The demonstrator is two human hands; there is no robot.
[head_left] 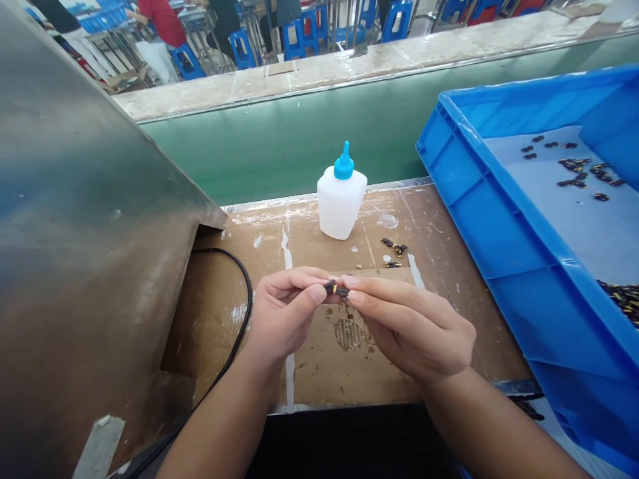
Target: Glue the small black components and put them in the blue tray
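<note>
Between my two hands, above the cardboard-covered bench, is a small black part with a yellow band [335, 289]. My left hand [285, 309] pinches its left end between thumb and fingers. At its right end, my right hand [417, 319] closes its fingertips on the same piece. Several similar small black-and-yellow parts [399, 249] lie on the bench just beyond my right hand. Behind my hands stands a white squeeze bottle [342, 203] with a blue nozzle cap, upright. Under my hands a piece of cardboard [329, 376] carries dark spots and a wet-looking patch.
To the right a large blue crate [499, 219] holds many small parts on white sheeting. A metal housing [90, 233] fills the left side, with a black cable [247, 286] beside it. A green conveyor belt [299, 140] crosses behind the bench. People and blue stools [294, 41] are beyond.
</note>
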